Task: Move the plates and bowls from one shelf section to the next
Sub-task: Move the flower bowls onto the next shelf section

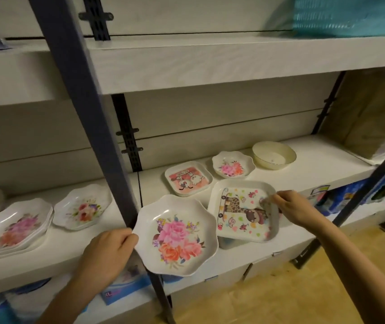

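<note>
Left hand [109,247], fingers curled, is clamped on floral plate [175,235] at its 9 o'clock rim, over the shelf [238,256] edge. Right hand [294,208], wrist bent, is pinched on giraffe tray [243,211] at 3 o'clock.

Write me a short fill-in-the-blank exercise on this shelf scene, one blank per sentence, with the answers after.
1. The left hand grips the edge of a scalloped plate printed with ____.
2. The right hand rests on the square tray showing a cartoon ____.
3. The plain cream bowl stands to the ____ of the dark upright post.
4. Left of the post, the floral plates lie in a ____.

Answers: flowers; giraffe; right; stack
</note>
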Demonstrator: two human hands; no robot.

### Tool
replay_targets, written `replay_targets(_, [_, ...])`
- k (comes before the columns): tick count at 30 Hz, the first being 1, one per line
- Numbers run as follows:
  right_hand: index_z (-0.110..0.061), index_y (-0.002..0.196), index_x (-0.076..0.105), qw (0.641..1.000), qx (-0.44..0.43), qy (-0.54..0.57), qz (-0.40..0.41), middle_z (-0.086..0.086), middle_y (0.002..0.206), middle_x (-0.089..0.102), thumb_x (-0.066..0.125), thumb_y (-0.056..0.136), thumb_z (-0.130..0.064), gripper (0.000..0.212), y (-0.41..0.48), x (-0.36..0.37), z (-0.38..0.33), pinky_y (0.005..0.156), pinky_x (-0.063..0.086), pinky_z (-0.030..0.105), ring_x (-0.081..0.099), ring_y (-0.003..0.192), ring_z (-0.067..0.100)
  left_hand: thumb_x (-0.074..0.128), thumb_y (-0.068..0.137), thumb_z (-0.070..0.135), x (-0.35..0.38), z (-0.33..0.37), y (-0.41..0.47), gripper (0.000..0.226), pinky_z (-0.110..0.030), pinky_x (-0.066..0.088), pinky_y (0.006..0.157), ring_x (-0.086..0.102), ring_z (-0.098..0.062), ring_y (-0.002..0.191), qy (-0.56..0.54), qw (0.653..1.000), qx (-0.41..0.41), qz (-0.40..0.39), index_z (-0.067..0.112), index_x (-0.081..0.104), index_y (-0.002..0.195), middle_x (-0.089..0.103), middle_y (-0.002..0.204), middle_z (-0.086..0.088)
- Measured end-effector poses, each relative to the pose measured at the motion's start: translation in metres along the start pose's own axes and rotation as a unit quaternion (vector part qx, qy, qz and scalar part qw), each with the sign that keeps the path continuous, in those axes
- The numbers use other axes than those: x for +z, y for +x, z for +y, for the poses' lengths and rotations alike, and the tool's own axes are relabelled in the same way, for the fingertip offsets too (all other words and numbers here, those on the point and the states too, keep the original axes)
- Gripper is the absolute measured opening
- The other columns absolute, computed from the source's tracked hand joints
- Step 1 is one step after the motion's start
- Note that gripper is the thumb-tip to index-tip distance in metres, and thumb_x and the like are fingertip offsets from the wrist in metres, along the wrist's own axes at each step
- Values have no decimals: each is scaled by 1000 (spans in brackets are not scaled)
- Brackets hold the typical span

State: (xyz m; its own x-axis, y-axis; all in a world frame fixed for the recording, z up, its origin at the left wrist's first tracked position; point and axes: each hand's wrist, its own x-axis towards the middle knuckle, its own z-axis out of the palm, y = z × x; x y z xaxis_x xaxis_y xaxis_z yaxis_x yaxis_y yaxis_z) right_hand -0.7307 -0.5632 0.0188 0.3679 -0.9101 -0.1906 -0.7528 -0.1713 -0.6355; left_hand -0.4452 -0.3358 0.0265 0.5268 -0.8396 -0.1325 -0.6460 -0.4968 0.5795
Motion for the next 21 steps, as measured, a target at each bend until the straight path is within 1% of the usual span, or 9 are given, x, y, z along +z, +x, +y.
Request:
replay_targets(2, [5, 96, 65, 1000, -11, -5, -14, 22, 97, 69, 41, 97, -28, 41, 25, -4, 3, 88, 51, 52, 65, 91, 37, 43, 94, 18, 5, 15, 7, 33, -26, 42, 67, 53, -12, 69, 3, 1000, -8, 9, 23, 48, 62, 53, 66, 4])
replay_targets(5, [7, 91, 65, 999, -28, -13, -25, 23, 91, 69, 42, 97, -28, 42, 62, -9, 8, 81, 51, 47, 64, 85, 38, 44, 94, 16, 9, 35, 16, 38, -28, 41, 75, 47, -14, 72, 8, 999, -24, 42, 32, 39, 60, 46, 64, 9])
replay_targets(8, [5, 89, 66, 998, -49, -25, -45, 22, 89, 69, 42, 97, -29, 42, 99, -12, 7, 80, 51, 45, 63, 82, 35, 48, 92, 14, 12, 49, 21, 27, -39, 45, 83, 49, -21, 74, -11, 994, -70, 85, 24, 55, 68, 54, 71, -2])
replay_targets(10, [5, 88, 66, 995, -75, -36, -57, 22, 88, 68, 41, 97, -28, 42, 126, -13, 3, 79, 50, 45, 63, 82, 36, 49, 91, 21, 14, 58, 22, 34, -43, 48, 74, 47, -21, 66, 17, 991, -77, 106, 23, 47, 57, 50, 62, -3])
replay_targets(13, [4, 87, 65, 989, -104, -68, -83, 17, 84, 64, 41, 97, -28, 41, 166, -12, -7, 68, 44, 35, 57, 75, 31, 47, 90, 26, 22, 75, 23, 38, -42, 48, 73, 53, -26, 68, 30, 985, -116, 122, 26, 39, 53, 48, 61, 1])
replay_targets(16, [-7, 83, 64, 976, -141, -127, -109, 12, 87, 65, 38, 97, -35, 41, 201, -3, -19, 71, 42, 34, 58, 79, 29, 47, 91, 24, 30, 92, 21, 37, -44, 48, 79, 58, -30, 77, 6, 976, -163, 143, 30, 40, 55, 49, 63, 1])
replay_targets(18, [-13, 87, 63, 964, -169, -156, -132, 11, 89, 66, 34, 97, -38, 40, 219, 3, -32, 71, 43, 36, 60, 81, 30, 47, 91, 21, 37, 100, 19, 29, -44, 48, 83, 58, -30, 79, -6, 971, -180, 160, 29, 49, 63, 53, 67, -2])
replay_targets(20, [-10, 98, 62, 954, -188, -168, -162, 8, 92, 62, 32, 99, -34, 38, 229, 11, -47, 72, 38, 30, 54, 82, 24, 48, 92, 17, 45, 105, 18, 17, -39, 48, 88, 61, -30, 88, 6, 966, -194, 170, 18, 61, 80, 63, 79, -9])
replay_targets(21, [-7, 104, 61, 950, -193, -173, -176, 11, 99, 64, 32, 100, -33, 39, 234, 16, -54, 74, 37, 28, 52, 84, 23, 48, 92, 16, 50, 104, 18, 18, -34, 47, 85, 61, -26, 84, -1, 963, -200, 183, 17, 61, 79, 63, 78, -6])
